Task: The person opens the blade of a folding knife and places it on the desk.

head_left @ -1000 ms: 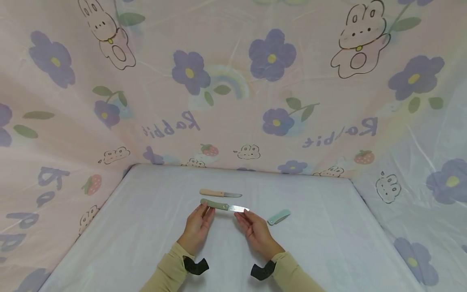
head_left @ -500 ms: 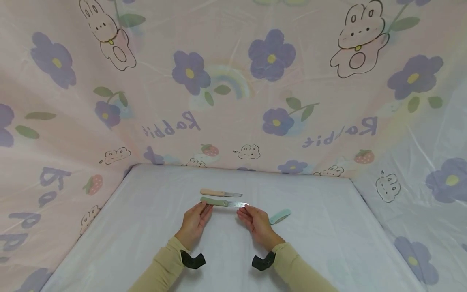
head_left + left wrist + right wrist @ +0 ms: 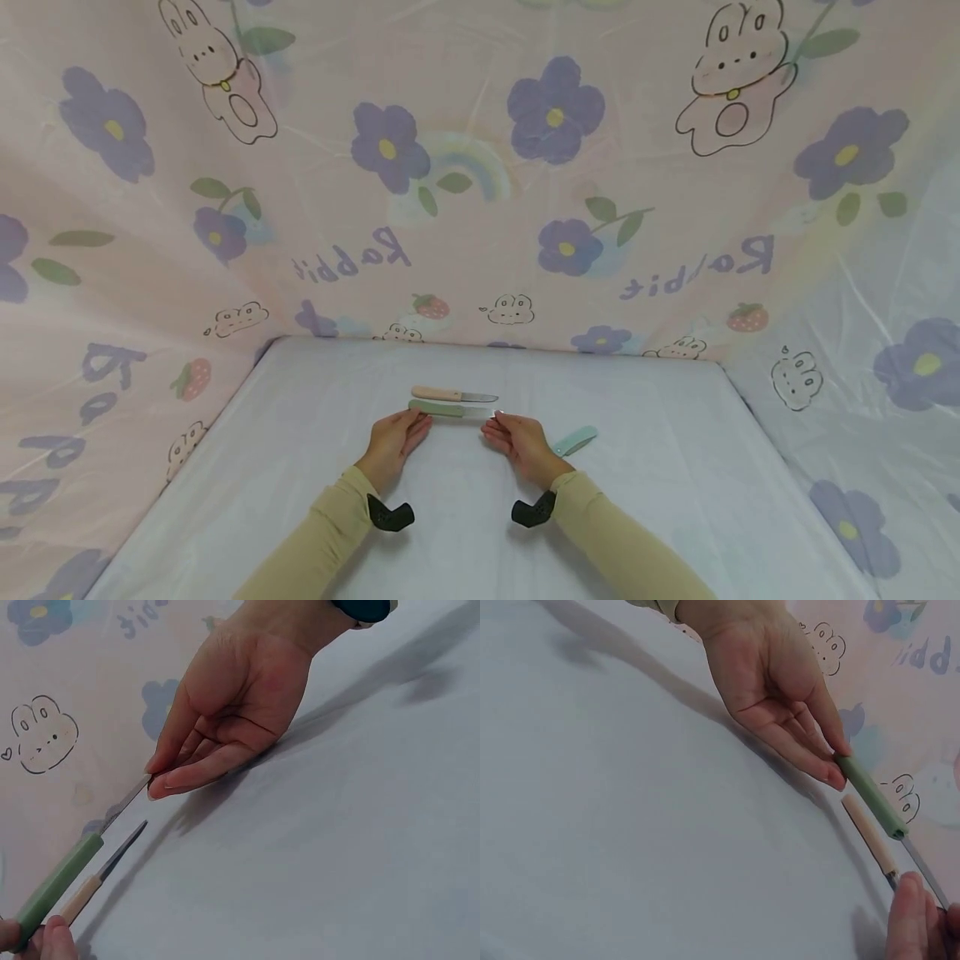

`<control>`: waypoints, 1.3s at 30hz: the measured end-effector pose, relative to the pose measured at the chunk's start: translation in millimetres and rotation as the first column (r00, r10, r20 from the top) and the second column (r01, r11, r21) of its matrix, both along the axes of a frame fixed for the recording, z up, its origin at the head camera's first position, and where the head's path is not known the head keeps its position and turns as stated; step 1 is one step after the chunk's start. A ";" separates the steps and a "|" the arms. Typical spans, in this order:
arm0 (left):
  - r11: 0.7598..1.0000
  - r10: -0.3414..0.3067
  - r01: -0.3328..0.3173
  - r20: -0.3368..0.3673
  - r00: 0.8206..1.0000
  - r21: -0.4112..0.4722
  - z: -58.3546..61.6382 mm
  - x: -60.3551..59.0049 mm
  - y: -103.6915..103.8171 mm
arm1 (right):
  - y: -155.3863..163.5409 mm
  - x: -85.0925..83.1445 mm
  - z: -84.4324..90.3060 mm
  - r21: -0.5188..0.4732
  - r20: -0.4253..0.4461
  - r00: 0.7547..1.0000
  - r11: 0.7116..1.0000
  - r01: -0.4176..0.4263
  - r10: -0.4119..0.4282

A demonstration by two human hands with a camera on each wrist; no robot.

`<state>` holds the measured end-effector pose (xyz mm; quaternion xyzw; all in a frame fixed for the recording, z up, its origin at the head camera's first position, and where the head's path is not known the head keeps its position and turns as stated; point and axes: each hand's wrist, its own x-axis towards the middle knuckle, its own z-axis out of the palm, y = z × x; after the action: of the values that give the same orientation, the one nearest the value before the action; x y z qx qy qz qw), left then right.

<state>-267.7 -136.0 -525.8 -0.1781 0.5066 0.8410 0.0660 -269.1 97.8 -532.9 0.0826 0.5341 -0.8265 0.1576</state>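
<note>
The green knife (image 3: 448,409) sits between both hands, held level just over the counter (image 3: 300,467) toward its far edge, handle to the left, blade to the right. The left hand (image 3: 396,439) pinches the butt of the handle with its fingertips (image 3: 838,777), fingers only lightly bent; the right hand (image 3: 517,441) nips the blade tip between thumb and fingertips (image 3: 161,789), the rest of the hand relaxed. Just beyond it, nearly parallel and close beside but apart, lies the tan knife (image 3: 452,395), flat on the counter. Off to the right of the right hand rests a mint sheath (image 3: 576,439), well clear of both knives. Looks like the green knife is being set down in line beside the tan one; I'd say the step is nearly finished. The next move calls for a gentle, even lowering and letting go at both ends, minding the edge at the blade tip.
</note>
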 end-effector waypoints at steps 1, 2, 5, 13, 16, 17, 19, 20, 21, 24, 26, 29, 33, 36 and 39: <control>1.000 -0.003 0.003 0.005 1.000 0.000 -0.1 -1.4 -0.9 | -0.5 -1.5 0.1 0.009 -0.003 1.000 1.000 -0.004 0.004; 1.000 -0.007 0.007 0.009 1.000 -0.006 -0.4 -2.6 -1.6 | -0.9 -3.0 0.2 0.013 0.002 1.000 1.000 -0.006 0.006; 1.000 -0.009 0.010 0.025 1.000 -0.022 -0.5 -5.6 -2.8 | -2.4 -7.2 0.4 0.013 0.019 1.000 1.000 -0.008 0.008; 0.997 -0.001 0.007 0.077 0.997 -0.075 1.3 -12.3 -5.4 | -7.4 -15.1 1.5 0.058 0.084 0.996 0.998 0.001 -0.006; 0.996 -0.020 0.027 0.087 0.996 -0.082 1.4 -15.6 -7.3 | -7.9 -16.9 1.7 0.083 0.101 0.995 0.997 0.004 -0.012; 0.996 -0.023 0.031 0.094 0.995 -0.081 1.3 -17.1 -8.1 | -8.0 -17.6 1.9 0.091 0.104 0.994 0.996 0.002 -0.012; 0.996 -0.035 0.044 0.103 0.994 -0.083 1.7 -19.7 -10.0 | -8.2 -18.9 2.6 0.108 0.113 0.994 0.994 0.000 -0.012; 0.995 -0.041 0.050 0.106 0.993 -0.085 2.0 -20.7 -11.0 | -8.3 -19.6 3.2 0.117 0.116 0.993 0.993 -0.002 -0.012; 0.995 -0.046 0.056 0.111 0.993 -0.086 2.3 -21.9 -11.9 | -8.4 -20.4 3.8 0.126 0.118 0.993 0.992 -0.004 -0.011; 0.992 -0.067 0.079 0.113 0.991 -0.097 2.9 -24.7 -14.0 | -8.7 -22.7 5.0 0.143 0.130 0.991 0.990 -0.005 -0.014; 0.990 -0.075 0.089 0.119 0.990 -0.111 2.9 -25.4 -15.0 | -8.8 -23.7 5.0 0.146 0.141 0.990 0.989 -0.007 -0.014; 0.987 -0.077 0.093 0.122 0.990 -0.133 1.7 -26.8 -15.7 | -9.0 -24.7 4.0 0.144 0.148 0.989 0.990 -0.009 -0.012; 0.984 -0.074 0.091 0.113 0.991 -0.151 1.6 -27.9 -13.8 | -9.7 -25.2 6.4 0.154 0.159 0.987 0.988 0.001 -0.025; 0.982 -0.069 0.087 0.109 0.992 -0.166 2.4 -27.6 -12.0 | -10.3 -25.7 8.0 0.172 0.171 0.984 0.985 0.008 -0.038; 0.978 -0.063 0.080 0.096 0.993 -0.192 2.4 -26.0 -11.2 | -11.0 -26.6 6.2 0.182 0.170 0.985 0.983 0.008 -0.040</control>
<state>-293.8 -147.2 -523.4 -0.2029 0.5895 0.7753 0.1010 -295.7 86.8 -526.6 0.1745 0.5901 -0.7662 0.1851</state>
